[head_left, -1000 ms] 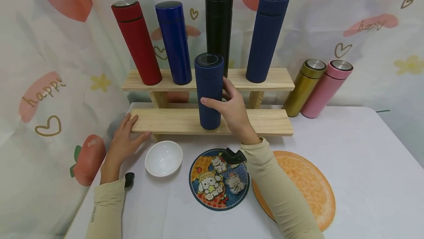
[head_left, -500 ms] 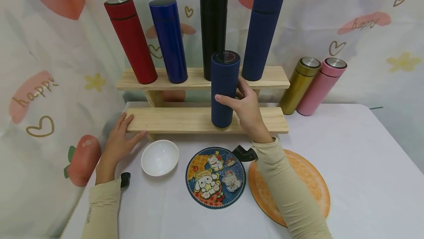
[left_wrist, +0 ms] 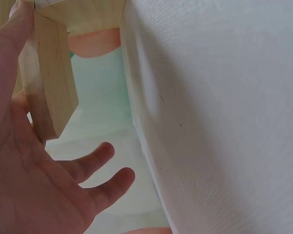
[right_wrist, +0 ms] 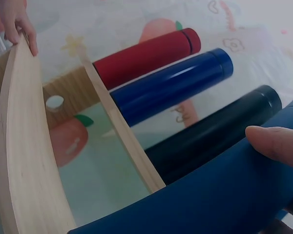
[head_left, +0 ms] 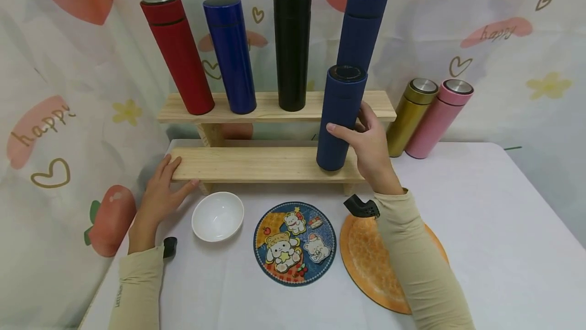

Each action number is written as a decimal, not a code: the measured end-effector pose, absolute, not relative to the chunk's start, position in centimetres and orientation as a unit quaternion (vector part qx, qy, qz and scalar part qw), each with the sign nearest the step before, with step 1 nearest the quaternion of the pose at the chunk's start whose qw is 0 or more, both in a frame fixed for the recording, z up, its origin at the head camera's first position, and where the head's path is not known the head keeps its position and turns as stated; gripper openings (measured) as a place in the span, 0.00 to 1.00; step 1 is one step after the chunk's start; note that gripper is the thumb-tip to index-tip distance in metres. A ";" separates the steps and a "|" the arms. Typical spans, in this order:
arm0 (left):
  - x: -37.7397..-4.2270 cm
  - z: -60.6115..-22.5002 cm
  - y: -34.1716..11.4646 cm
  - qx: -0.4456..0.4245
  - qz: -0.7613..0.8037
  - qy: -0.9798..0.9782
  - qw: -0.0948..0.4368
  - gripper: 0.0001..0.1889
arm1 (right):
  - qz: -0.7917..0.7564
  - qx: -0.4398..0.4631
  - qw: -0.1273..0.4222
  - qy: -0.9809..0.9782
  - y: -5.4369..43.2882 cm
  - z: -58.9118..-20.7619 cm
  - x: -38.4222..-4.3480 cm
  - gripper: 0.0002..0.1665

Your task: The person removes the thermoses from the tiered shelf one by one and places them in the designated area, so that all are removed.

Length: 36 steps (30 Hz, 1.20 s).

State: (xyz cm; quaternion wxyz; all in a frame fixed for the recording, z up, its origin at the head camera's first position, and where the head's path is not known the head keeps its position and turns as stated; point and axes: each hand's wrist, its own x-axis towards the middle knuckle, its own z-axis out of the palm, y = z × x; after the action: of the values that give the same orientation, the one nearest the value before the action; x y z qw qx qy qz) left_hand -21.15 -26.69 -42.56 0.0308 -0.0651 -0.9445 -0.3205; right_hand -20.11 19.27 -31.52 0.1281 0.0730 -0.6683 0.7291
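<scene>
Right hand (head_left: 374, 152) curled round the front navy bottle (head_left: 341, 106), left hand (head_left: 160, 195) spread against the wooden shelf (head_left: 252, 163)

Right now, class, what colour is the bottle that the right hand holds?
The bottle in the right hand is dark blue, clearest in the head view.

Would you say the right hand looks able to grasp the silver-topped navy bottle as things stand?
Probably not: the right hand holds the black-topped navy bottle, which partly covers the silver-topped navy bottle in the head view.
</scene>
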 end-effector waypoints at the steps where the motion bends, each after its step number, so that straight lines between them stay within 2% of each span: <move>1: -21.2 -42.5 -26.7 -0.066 -0.321 -0.944 0.032 0.48 | 0.728 0.071 0.133 -0.668 19.6 -31.5 -20.1 0.47; 22: -21.1 -42.5 -26.6 -0.061 -0.319 -0.945 0.026 0.49 | 0.728 0.029 0.209 -0.653 25.1 -31.3 -18.9 0.42; 36: -21.3 -42.8 -26.8 -0.062 -0.318 -0.946 0.026 0.50 | 0.755 0.025 0.219 -0.617 28.1 -31.2 -18.1 0.43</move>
State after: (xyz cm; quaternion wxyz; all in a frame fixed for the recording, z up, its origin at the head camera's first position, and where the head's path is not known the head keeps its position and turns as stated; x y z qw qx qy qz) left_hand -21.34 -26.77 -42.81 0.0256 -0.0622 -0.9458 -0.3177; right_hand -18.13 28.11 -31.19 0.2186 0.0250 -0.6174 0.7552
